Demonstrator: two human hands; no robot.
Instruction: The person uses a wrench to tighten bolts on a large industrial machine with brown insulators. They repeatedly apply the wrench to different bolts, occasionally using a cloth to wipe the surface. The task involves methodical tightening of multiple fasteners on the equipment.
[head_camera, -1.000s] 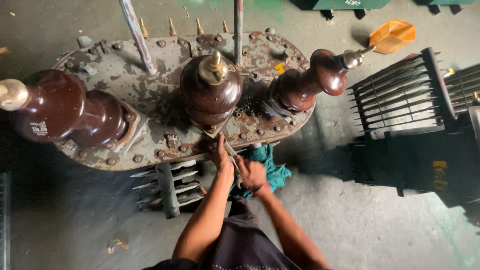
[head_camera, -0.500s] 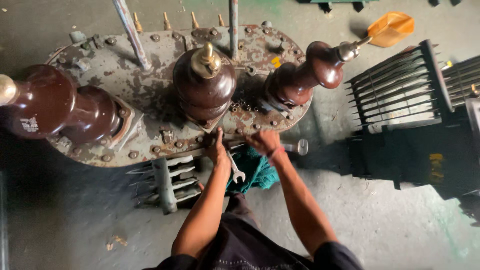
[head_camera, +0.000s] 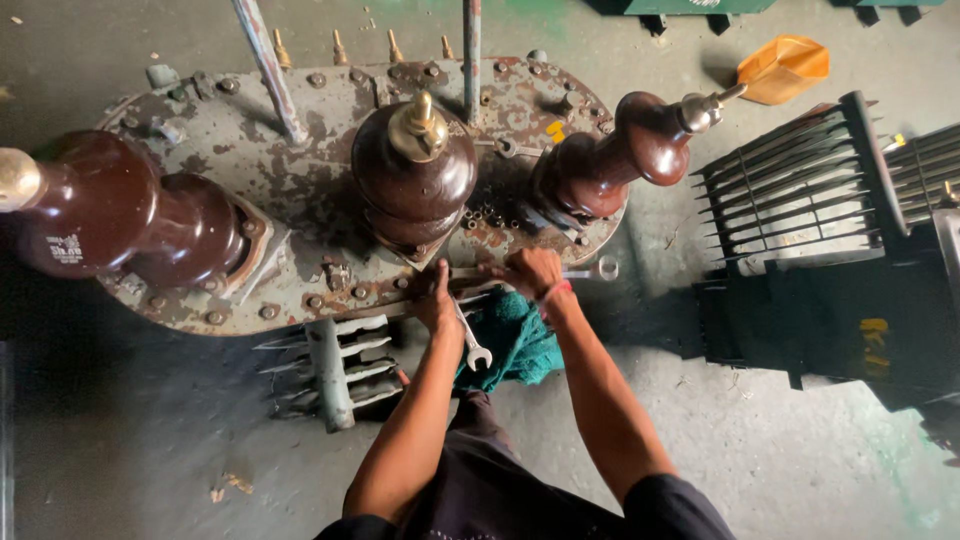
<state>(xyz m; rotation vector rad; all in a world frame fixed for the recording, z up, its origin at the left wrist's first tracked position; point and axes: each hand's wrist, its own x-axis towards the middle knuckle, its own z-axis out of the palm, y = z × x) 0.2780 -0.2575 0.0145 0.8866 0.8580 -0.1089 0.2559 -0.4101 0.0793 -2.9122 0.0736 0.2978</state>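
I look down on a rusty grey transformer lid (head_camera: 300, 200) carrying three brown ceramic insulators; the middle insulator (head_camera: 415, 175) has a brass cap. At the lid's near edge, below the middle insulator, my left hand (head_camera: 437, 300) grips a silver open-ended spanner (head_camera: 470, 340) whose jaw points down toward me. Just to its right, my right hand (head_camera: 530, 273) is closed on a second long spanner (head_camera: 590, 270) that lies flat along the lid's edge, ring end sticking out to the right. A teal cloth (head_camera: 515, 345) lies under both hands.
The left insulator (head_camera: 110, 215) and right insulator (head_camera: 620, 160) lean outward. Grey cooling fins (head_camera: 335, 365) jut below the lid. A black finned radiator (head_camera: 800, 190) stands at right, an orange bag (head_camera: 783, 68) beyond it. Two metal rods (head_camera: 270, 70) rise from the lid. The floor is concrete.
My right hand rose from the cloth to the lid's edge and took hold of the long spanner. The left hand stayed at the bolt with its spanner. The view shifted slightly.
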